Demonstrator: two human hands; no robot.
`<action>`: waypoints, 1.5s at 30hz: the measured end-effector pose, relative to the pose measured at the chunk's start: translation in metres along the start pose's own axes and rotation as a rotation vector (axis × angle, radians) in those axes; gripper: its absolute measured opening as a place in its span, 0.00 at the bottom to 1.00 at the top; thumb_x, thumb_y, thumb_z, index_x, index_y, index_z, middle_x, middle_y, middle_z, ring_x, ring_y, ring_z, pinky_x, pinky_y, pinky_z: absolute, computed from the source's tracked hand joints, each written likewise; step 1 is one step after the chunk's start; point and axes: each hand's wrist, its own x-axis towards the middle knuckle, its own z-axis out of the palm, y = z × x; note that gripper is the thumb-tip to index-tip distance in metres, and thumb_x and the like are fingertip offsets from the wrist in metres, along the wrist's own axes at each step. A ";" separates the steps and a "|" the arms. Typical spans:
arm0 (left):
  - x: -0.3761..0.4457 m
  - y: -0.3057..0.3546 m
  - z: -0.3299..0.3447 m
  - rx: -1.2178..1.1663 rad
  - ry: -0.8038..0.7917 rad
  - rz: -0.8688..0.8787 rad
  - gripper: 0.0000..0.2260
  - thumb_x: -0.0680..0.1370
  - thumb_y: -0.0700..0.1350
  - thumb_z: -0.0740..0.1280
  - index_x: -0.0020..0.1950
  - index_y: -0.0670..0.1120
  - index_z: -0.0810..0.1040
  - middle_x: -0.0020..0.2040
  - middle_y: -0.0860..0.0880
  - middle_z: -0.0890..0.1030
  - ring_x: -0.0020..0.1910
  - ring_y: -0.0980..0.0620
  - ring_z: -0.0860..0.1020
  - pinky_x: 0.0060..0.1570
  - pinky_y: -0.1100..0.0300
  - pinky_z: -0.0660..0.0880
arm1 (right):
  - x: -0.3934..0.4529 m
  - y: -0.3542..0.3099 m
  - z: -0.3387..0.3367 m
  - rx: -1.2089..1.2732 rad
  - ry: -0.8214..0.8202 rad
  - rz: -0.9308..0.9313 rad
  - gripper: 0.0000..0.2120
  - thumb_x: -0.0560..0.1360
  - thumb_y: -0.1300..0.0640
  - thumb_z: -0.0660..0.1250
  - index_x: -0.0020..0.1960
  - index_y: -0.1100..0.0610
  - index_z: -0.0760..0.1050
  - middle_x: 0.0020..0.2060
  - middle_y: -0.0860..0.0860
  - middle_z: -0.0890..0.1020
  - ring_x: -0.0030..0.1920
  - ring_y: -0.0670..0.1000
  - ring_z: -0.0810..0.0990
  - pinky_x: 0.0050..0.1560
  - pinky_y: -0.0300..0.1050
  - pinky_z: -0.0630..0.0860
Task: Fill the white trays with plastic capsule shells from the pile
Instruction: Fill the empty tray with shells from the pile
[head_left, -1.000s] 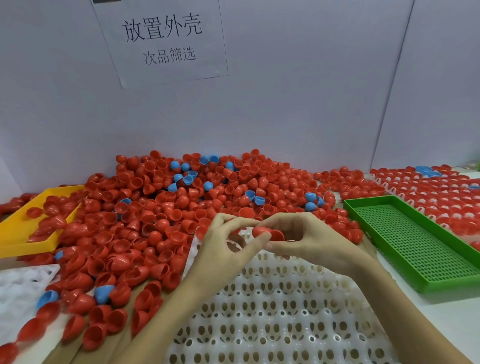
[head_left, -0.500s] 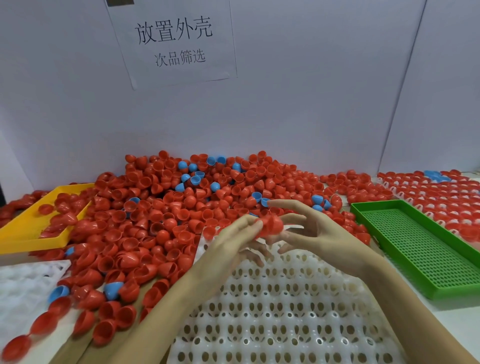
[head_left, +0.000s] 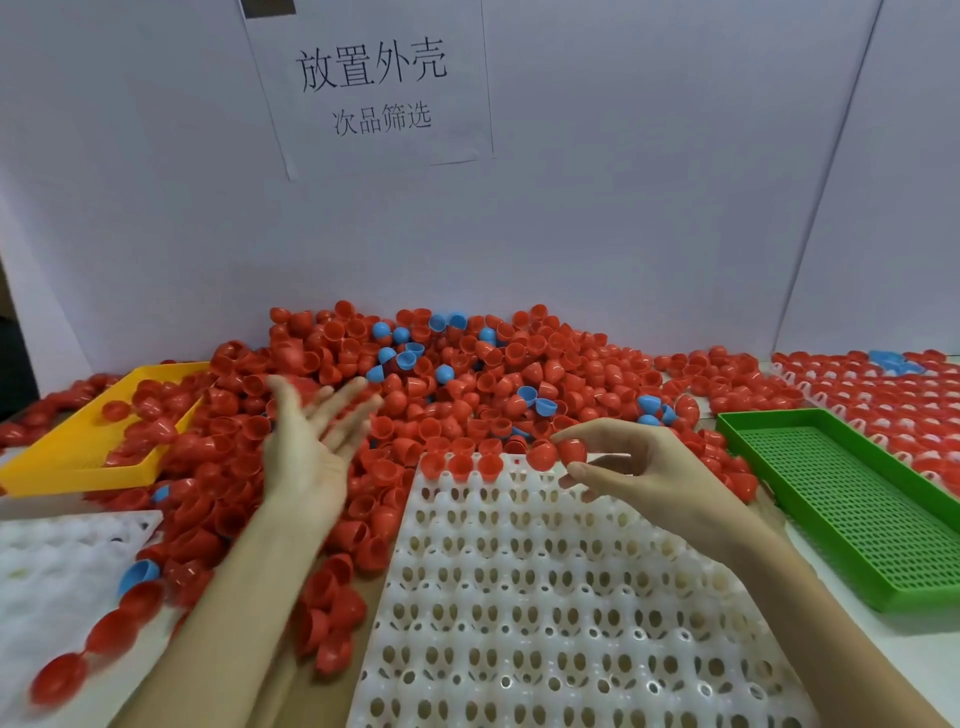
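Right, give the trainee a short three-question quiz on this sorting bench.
1. True or false: the left hand grips a shell.
2. Which tray holds no shells at all: A yellow tray, B green tray, C white tray?
3. Fill in: the right hand pinches a ___ shell between its fingers.

Key: 1 false; 2 B; 3 red.
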 end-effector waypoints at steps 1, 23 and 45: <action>0.006 0.008 -0.008 -0.060 -0.005 -0.025 0.42 0.81 0.71 0.54 0.78 0.36 0.64 0.61 0.43 0.86 0.55 0.47 0.86 0.54 0.56 0.82 | -0.001 0.000 0.000 0.001 0.014 0.003 0.13 0.79 0.55 0.75 0.63 0.45 0.83 0.58 0.43 0.87 0.53 0.49 0.88 0.58 0.44 0.84; -0.061 -0.062 0.047 0.807 -0.613 0.217 0.10 0.84 0.55 0.65 0.55 0.54 0.85 0.42 0.51 0.84 0.33 0.47 0.83 0.35 0.46 0.83 | -0.002 -0.011 0.005 0.124 -0.100 0.174 0.24 0.84 0.39 0.62 0.58 0.61 0.80 0.46 0.58 0.89 0.45 0.59 0.89 0.48 0.44 0.84; -0.066 -0.061 0.051 0.959 -0.489 0.475 0.05 0.76 0.53 0.77 0.47 0.54 0.84 0.42 0.58 0.86 0.39 0.56 0.86 0.41 0.59 0.84 | -0.004 -0.014 0.007 0.091 -0.160 0.034 0.13 0.78 0.54 0.77 0.61 0.55 0.82 0.50 0.53 0.89 0.51 0.55 0.89 0.49 0.41 0.83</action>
